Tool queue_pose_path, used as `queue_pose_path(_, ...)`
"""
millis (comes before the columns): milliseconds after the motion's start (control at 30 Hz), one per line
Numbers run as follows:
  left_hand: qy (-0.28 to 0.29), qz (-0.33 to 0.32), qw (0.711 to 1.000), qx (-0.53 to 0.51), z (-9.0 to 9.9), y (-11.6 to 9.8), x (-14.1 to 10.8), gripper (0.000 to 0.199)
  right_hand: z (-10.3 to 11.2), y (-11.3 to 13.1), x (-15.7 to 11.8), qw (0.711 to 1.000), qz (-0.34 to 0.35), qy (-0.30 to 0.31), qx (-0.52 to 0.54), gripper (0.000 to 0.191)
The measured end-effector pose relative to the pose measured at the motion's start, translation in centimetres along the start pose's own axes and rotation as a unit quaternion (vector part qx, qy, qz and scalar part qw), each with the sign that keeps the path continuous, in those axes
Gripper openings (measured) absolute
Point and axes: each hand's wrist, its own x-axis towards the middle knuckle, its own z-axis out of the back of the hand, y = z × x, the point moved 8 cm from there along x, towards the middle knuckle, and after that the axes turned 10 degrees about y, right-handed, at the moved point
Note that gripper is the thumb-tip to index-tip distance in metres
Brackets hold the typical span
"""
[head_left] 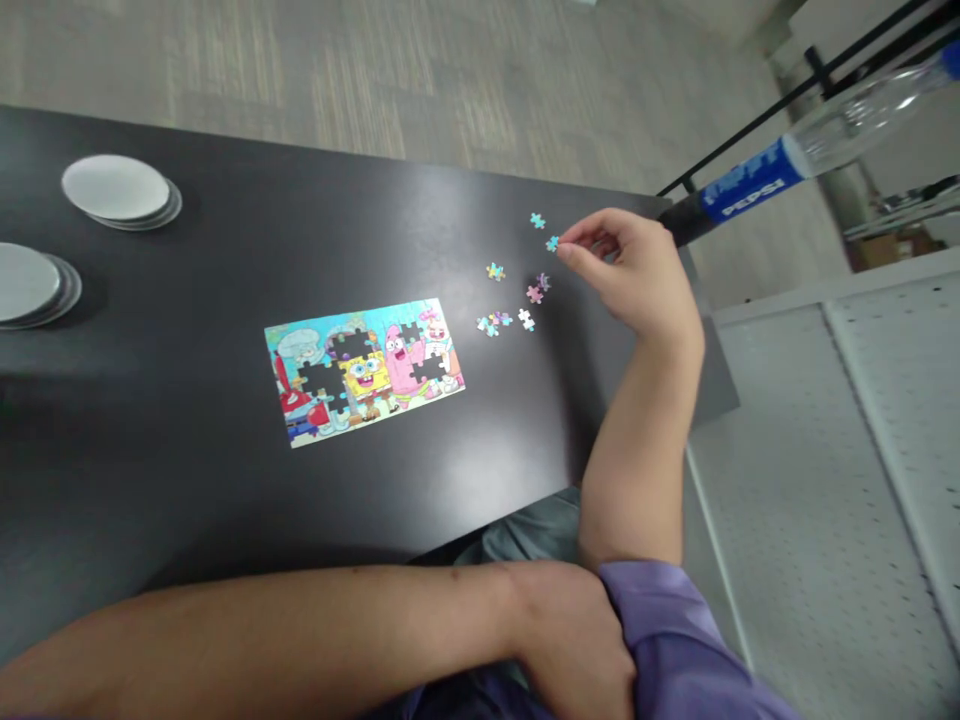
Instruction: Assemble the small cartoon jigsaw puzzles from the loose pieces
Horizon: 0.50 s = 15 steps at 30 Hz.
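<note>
A partly assembled cartoon jigsaw puzzle (367,380) lies on the dark table (225,500), with several gaps showing the tabletop. To its right are scattered loose pieces, among them a yellow one (495,272), a pink one (534,294), a white one (526,320) and a teal one (538,220). My right hand (626,260) pinches a blue piece (553,244) between thumb and fingertips, just below the teal one. My left hand (581,640) rests by my right sleeve at the bottom, its fingers tucked out of sight.
Two stacks of white discs, one higher (116,187) and one lower (26,283), stand at the left. A Pepsi bottle (757,185) is at the right edge. A perforated white panel (825,450) lies beyond the table's right end.
</note>
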Motion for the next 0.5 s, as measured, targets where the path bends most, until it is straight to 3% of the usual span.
queue_pose_path(67,0.062,-0.118,0.991,-0.029,0.2,-1.8,-0.6,0.034,-1.5,-0.8,0.5,1.000,0.004,0.028,0.012,0.016)
queue_pose_path(133,0.107,-0.166,0.979,-0.043,0.8,-2.5,-1.3,0.044,-2.3,-1.4,0.8,0.999,0.007,0.048,0.024,0.014)
queue_pose_path(267,0.156,-0.167,0.971,-0.066,2.5,-1.9,-2.1,0.074,-1.8,-1.4,0.0,0.996,-0.011,0.075,0.054,0.005)
queue_pose_path(333,0.176,-0.161,0.967,-0.086,2.8,-1.5,-2.3,0.080,-1.7,-0.7,-0.7,0.991,-0.014,0.117,0.066,0.011)
queue_pose_path(433,0.195,-0.151,0.963,-0.105,1.7,-1.7,-2.1,0.075,-2.2,0.7,-1.5,0.980,-0.001,0.184,0.074,0.017)
queue_pose_path(500,0.163,-0.123,0.973,-0.108,0.5,-2.1,-1.3,0.059,-2.0,0.5,-1.6,0.983,-0.008,0.170,0.068,0.014)
